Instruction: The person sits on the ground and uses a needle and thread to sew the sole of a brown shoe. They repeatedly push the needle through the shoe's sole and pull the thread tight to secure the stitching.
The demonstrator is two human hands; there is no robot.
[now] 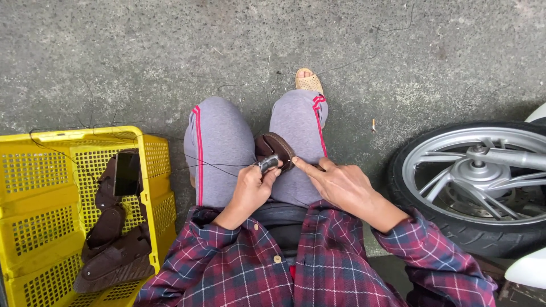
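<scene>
The person sits on the concrete floor point(114, 51), knees up in grey trousers. A brown shoe piece point(274, 146) rests on the right thigh. The left hand point(250, 190) has its fingers point(272, 173) pressed together around a small dark tool point(267, 164) held against the shoe piece. The right hand point(341, 185) lies just beside it, index finger extended and touching the shoe piece's edge, remaining fingers loosely curled. A dark thread point(216, 165) runs from the shoe piece toward the yellow crate point(57, 170) on the left. The crate holds more brown shoe pieces point(111, 244). A motorbike wheel point(472, 182) stands near the right arm.
</scene>
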